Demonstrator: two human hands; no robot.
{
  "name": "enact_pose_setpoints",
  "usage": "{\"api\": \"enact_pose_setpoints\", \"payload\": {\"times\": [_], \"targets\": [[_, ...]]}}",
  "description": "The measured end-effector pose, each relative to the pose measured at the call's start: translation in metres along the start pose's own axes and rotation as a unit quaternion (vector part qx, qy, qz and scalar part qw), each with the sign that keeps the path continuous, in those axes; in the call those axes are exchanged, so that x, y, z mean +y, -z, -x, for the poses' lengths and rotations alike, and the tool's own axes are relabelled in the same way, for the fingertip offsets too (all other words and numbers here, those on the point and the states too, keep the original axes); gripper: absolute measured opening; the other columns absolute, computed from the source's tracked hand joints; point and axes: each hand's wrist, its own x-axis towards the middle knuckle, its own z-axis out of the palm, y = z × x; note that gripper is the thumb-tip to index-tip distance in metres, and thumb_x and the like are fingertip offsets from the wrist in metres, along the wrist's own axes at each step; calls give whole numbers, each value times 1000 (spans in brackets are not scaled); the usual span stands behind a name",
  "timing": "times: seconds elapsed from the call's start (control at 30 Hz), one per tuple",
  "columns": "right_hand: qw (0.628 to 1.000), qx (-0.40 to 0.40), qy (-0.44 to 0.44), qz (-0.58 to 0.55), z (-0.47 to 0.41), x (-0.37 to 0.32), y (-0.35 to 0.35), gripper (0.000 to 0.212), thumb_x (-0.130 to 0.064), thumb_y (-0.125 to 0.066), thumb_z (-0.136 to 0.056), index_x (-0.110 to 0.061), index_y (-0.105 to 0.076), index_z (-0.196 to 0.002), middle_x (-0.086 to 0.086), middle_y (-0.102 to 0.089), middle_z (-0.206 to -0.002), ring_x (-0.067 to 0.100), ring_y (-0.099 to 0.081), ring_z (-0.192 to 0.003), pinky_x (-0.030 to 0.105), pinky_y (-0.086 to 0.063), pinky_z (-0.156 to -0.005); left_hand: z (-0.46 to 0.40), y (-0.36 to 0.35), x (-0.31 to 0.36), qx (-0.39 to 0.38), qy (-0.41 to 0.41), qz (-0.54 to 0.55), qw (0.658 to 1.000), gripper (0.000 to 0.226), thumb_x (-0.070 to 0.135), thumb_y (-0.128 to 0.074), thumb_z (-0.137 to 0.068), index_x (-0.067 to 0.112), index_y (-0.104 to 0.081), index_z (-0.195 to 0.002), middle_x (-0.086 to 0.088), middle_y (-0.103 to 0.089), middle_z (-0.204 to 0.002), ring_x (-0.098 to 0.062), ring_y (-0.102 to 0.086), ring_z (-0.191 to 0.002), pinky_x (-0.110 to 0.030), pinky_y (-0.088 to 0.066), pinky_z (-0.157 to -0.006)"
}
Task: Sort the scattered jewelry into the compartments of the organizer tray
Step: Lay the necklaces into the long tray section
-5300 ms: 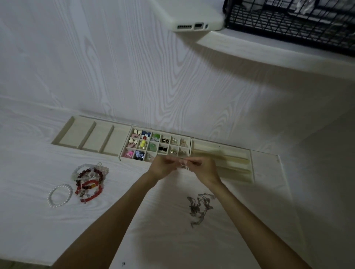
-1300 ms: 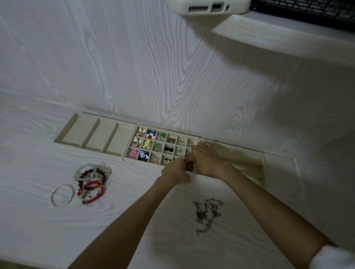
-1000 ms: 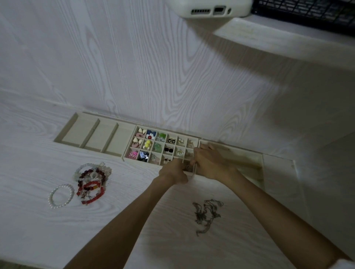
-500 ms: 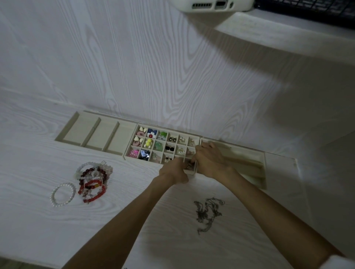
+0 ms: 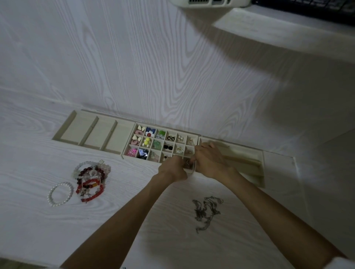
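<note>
A long beige organizer tray (image 5: 96,134) lies against the wall, with three wide slots at the left, a grid of small cells holding colourful earrings in the middle and long slots at the right. My left hand (image 5: 173,169) and my right hand (image 5: 208,160) meet over the grid's front right corner cell. A small ring-like piece (image 5: 187,163) shows between their fingertips; which hand holds it is unclear. A pile of beaded bracelets (image 5: 90,177), a white pearl bracelet (image 5: 60,194) and a tangle of dark chains (image 5: 206,210) lie loose on the table.
A white shelf (image 5: 288,36) juts from the wall at the upper right, with a white device (image 5: 209,2) and a black wire basket (image 5: 307,5) on it. The table's front edge runs along the bottom left.
Since 5 s ago both hands moved from above the table's middle onto the grid's front right corner. Over the last second they hardly shifted.
</note>
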Motion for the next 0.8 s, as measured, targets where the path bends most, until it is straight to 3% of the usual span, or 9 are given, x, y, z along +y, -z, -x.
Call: {"api": "enact_pose_setpoints", "payload": {"times": [0.27,0.37,0.53,0.7,0.8], "targets": [[1000,4,-11,-14,-3,4,-1,29,-15,-55,-87,-32,-71,-106,0,-57,-112,19,-45,-110,34,-28,-98,-2,3,2,12,19,5,1000,36,8,-68,-75,10,-67,-111,-7,-67,-101,-25,-62,-97,-34,-53,-80],[1000,14,-16,-4,-6,5,-5,25,-17,-55,-86,-28,-72,-102,0,-58,-110,19,-47,-106,33,-29,-95,-1,4,6,20,33,-6,999,31,8,-67,-76,10,-68,-107,-7,-68,-100,-24,-63,-96,-30,-49,-72],[1000,13,-28,2,-10,7,-8,25,-15,-54,-84,-20,-71,-101,0,-59,-110,18,-48,-104,33,-29,-97,2,4,11,1,45,-5,999,19,6,-67,-74,3,-67,-94,-6,-59,-80,-25,-64,-91,-27,-42,-64],[1000,11,-19,-13,-8,8,-3,35,-7,-49,-85,-24,-71,-107,1,-58,-113,19,-47,-108,34,-28,-101,3,5,8,3,39,-2,999,34,7,-68,-73,8,-68,-107,-7,-68,-99,-23,-63,-93,-28,-46,-67],[998,26,-22,-43,-6,9,-1,39,-7,-48,-86,-30,-70,-108,-1,-59,-112,19,-47,-110,31,-25,-100,8,12,7,14,22,10,1000,31,8,-69,-75,11,-69,-106,-7,-69,-101,-23,-63,-95,-31,-51,-76]]}}
